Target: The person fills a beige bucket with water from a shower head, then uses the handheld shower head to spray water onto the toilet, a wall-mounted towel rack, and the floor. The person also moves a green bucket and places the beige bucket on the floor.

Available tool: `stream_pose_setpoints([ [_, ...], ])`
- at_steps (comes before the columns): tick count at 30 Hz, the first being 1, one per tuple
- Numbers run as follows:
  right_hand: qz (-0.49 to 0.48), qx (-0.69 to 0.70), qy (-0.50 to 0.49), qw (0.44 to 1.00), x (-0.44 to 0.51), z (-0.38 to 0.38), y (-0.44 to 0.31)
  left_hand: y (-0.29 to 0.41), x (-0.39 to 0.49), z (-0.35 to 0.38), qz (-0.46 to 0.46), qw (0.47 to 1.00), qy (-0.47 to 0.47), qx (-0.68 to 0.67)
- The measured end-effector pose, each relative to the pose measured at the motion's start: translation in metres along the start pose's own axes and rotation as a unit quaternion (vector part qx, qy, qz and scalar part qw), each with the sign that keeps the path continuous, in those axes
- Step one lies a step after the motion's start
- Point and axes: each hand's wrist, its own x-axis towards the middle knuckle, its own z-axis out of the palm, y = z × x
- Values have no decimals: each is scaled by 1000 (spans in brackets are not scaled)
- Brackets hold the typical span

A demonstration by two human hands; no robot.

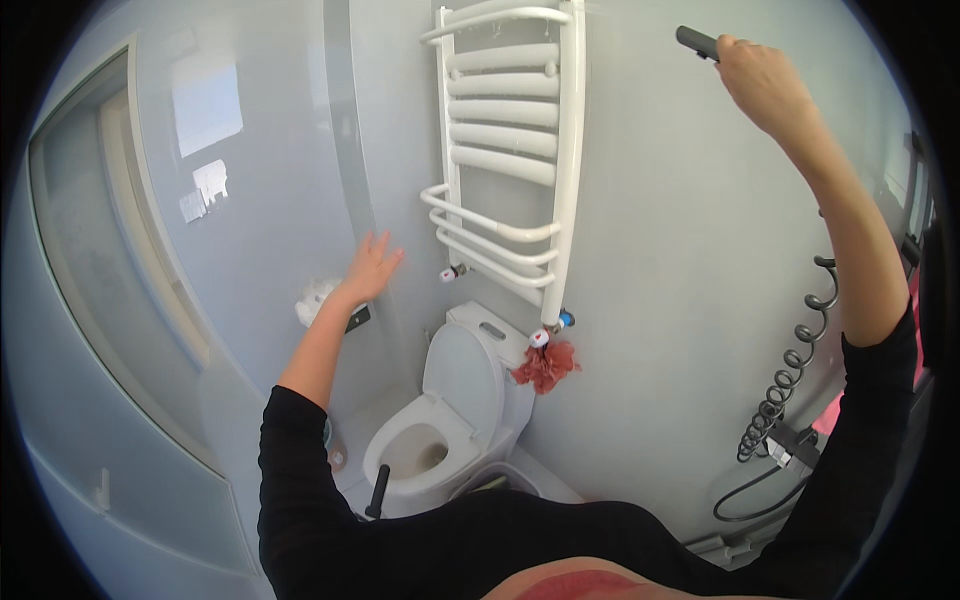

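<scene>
My right hand (761,79) is raised at the upper right, its fingers closed around a dark grey wand-like handle (696,42). The handle's free end points left towards the wall, and whatever lies inside or behind my fist is hidden. My left hand (373,268) is held out over the toilet-side corner with fingers spread and nothing in it. Just right of it, a white ladder towel radiator (504,112) hangs on the wall. Below stands a white toilet (397,480) with its lid (465,367) up against the cistern.
A red mesh bath puff (546,367) hangs from the radiator valve (539,337). A dark coiled hose (787,375) runs down the right wall. A toilet paper holder (309,304) is behind my left forearm. A black stick handle (379,491) rises before the toilet. A sliding door (112,247) stands left.
</scene>
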Motion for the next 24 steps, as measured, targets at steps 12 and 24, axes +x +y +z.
stream_pose_setpoints([
  [12, 41, 111, -27, 993, 3, -48, -67, 11, -63, 11, 53, 990, -112, 71],
  [24, 123, 143, 0, 982, 16, -50, -41, 42, -104, -42, -15, 986, -158, 48],
])
